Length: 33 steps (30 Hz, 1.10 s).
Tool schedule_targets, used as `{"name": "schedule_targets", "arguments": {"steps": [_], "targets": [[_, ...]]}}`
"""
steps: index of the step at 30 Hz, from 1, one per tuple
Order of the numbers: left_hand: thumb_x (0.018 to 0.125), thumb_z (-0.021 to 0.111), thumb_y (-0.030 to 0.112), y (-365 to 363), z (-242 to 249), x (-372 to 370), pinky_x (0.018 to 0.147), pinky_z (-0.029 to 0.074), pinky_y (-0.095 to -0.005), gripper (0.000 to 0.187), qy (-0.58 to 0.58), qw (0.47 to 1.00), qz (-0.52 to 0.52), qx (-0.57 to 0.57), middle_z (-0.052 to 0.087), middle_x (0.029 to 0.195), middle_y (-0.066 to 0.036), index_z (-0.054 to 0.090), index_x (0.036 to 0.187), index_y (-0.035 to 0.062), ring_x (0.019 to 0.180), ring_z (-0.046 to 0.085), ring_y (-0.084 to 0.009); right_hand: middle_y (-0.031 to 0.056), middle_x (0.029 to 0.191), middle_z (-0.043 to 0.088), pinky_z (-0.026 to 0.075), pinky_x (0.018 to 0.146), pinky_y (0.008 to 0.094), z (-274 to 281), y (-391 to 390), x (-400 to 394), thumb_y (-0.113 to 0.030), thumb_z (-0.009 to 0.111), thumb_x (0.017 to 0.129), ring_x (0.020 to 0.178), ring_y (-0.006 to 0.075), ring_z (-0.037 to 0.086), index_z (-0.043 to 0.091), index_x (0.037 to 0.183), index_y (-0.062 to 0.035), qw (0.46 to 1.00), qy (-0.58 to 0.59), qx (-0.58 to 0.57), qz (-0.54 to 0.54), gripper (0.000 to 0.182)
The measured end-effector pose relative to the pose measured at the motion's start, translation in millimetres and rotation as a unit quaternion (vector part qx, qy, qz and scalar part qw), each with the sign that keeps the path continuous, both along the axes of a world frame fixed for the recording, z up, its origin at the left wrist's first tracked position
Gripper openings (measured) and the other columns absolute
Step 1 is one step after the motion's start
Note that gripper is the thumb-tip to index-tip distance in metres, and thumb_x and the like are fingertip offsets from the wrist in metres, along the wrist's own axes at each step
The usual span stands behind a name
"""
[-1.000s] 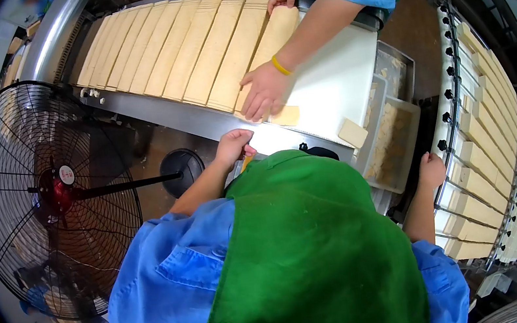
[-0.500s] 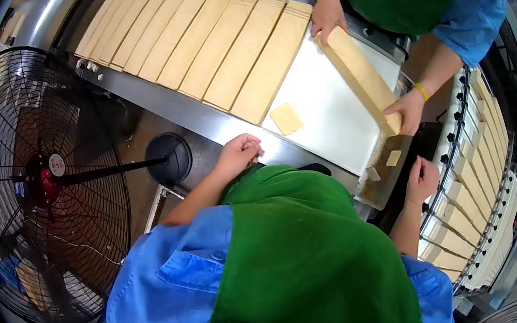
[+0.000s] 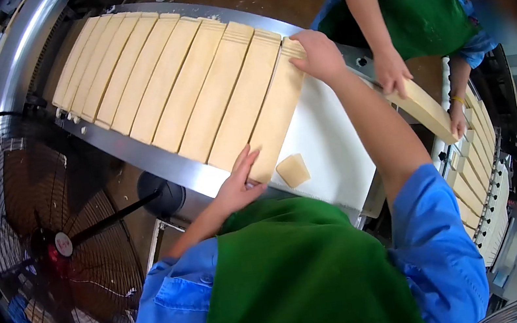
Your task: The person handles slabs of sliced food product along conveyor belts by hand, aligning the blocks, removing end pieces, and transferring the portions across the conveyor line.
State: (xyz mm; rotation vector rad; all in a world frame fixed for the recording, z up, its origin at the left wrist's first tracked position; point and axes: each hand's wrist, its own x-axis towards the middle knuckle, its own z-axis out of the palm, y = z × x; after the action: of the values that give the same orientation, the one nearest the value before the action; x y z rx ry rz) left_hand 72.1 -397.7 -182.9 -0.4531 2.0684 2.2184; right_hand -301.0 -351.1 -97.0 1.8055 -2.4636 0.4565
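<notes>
A long pale-yellow slab that looks like layered dough [image 3: 279,109] lies at the right end of a row of similar slabs [image 3: 185,82]. My right hand [image 3: 321,57] grips its far end, fingers curled over the edge. At its near end, my left hand [image 3: 240,184] holds the corner between thumb and fingers. The slab rests on the white belt [image 3: 334,134], close beside its neighbour. A small squarish piece of the same stuff [image 3: 293,170] sits on the belt just right of my left hand.
Across the belt, a co-worker in a green apron [image 3: 420,16] holds another slab [image 3: 421,109] by both ends, over a second conveyor [image 3: 480,163] carrying more slabs. To the left stands a large black fan [image 3: 49,224]. A metal edge [image 3: 138,149] borders the belt.
My hands have moved from beside my body to the ends of the last slab and taken hold. The co-worker's slab has moved right, off the white belt. My view has shifted.
</notes>
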Motion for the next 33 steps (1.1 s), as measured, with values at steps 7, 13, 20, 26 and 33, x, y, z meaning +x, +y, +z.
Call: {"name": "schedule_targets", "arguments": {"steps": [7,13,20,26,33], "targets": [[0.087,0.062,-0.010,-11.0,25.9,-8.0,0.089,0.049,-0.0273,0.080,-0.060,0.988,-0.084,0.110,-0.015,0.166,-0.012,0.026,0.156,0.0099,0.116,0.054,-0.0148,0.0143,0.128,0.061,0.044,0.105,0.0414,-72.3,-31.0,11.0,-0.039,0.079,0.075,0.124,0.0320,0.053,0.061,0.130,-0.0082,0.962,-0.109,0.046,-0.244,0.065],[0.089,0.062,-0.005,-9.4,39.0,-24.4,0.087,0.051,-0.0305,0.070,-0.072,0.977,-0.132,0.150,-0.013,0.167,-0.013,0.036,0.152,0.0085,0.115,0.058,-0.0188,0.0131,0.131,0.055,0.045,0.104,0.0438,-73.0,28.3,26.6,-0.039,0.079,0.075,0.123,0.0322,0.052,0.060,0.126,-0.0056,0.922,-0.120,-0.058,-0.363,0.065],[0.085,0.074,0.031,13.8,51.3,-81.1,0.080,0.055,-0.0340,0.068,0.014,0.941,-0.275,-0.198,0.027,0.161,-0.019,0.048,0.145,0.0161,0.093,0.068,-0.0235,0.0137,0.124,0.058,0.047,0.097,0.0431,-36.0,172.2,20.1,-0.050,0.079,0.072,0.121,0.0304,0.053,0.061,0.121,-0.0049,0.849,-0.043,0.025,-0.526,0.069],[0.075,0.081,0.029,23.8,23.3,-99.1,0.107,0.044,-0.0490,0.098,0.082,0.833,-0.191,-0.514,0.033,0.155,-0.024,0.028,0.154,0.0043,0.136,0.043,-0.0450,0.0232,0.133,0.057,0.045,0.103,0.0449,-17.4,314.4,50.8,-0.053,0.084,0.069,0.122,0.0360,0.057,0.054,0.130,-0.0026,0.731,-0.386,-0.015,-0.562,0.084],[0.064,0.088,0.024,91.0,45.7,-150.4,0.100,0.048,-0.0468,0.091,-0.036,0.810,-0.176,-0.558,0.041,0.141,-0.023,0.043,0.141,0.0121,0.122,0.052,-0.0425,0.0231,0.136,0.049,0.045,0.102,0.0478,-5.4,358.1,155.8,-0.033,0.091,0.058,0.120,0.0429,0.051,0.040,0.146,-0.0182,0.845,-0.255,0.065,-0.466,0.103]]}}
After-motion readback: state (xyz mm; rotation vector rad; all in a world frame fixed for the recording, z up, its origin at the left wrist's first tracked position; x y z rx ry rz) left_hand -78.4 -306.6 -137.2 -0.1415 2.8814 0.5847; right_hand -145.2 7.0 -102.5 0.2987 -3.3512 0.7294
